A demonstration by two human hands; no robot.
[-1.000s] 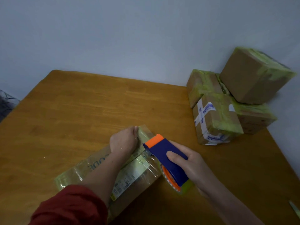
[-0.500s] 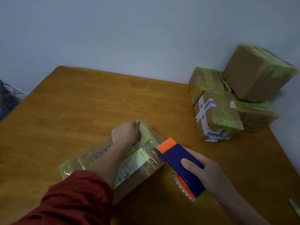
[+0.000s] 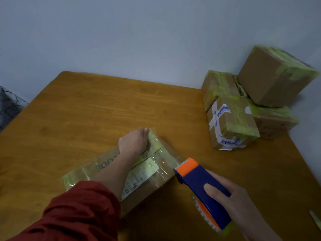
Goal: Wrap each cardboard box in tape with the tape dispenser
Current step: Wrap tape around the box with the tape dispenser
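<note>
Cardboard box (image 3: 83,174), long and flat, is lying at the near middle of the surface (image 3: 104,110), and I am taking it as my landmark. My left hand (image 3: 133,142) is resting on its far end, fingers curled down over that edge and gripping it, with the red sleeve (image 3: 78,211) crossing the box's near end. My right hand (image 3: 231,200) is working just right of the box, fingers wrapped round the blue tape dispenser (image 3: 196,180), thumb lying along its top. The dispenser's orange nose is pointing at the box's right edge, just beside it, and a clear strip of tape (image 3: 172,156) is stretching from that nose onto the box's top. The roll (image 3: 206,218) is showing beneath the dispenser. A white printed label (image 3: 147,171) is sitting under tape on the box's top. Farther right, well apart from the box, a pile of boxes (image 3: 232,122) wrapped in yellowish tape is standing against the pale wall (image 3: 139,40), one perched tilted on top. Far left of the box, past the surface's edge, a dark patterned cloth (image 3: 8,108) is showing.
</note>
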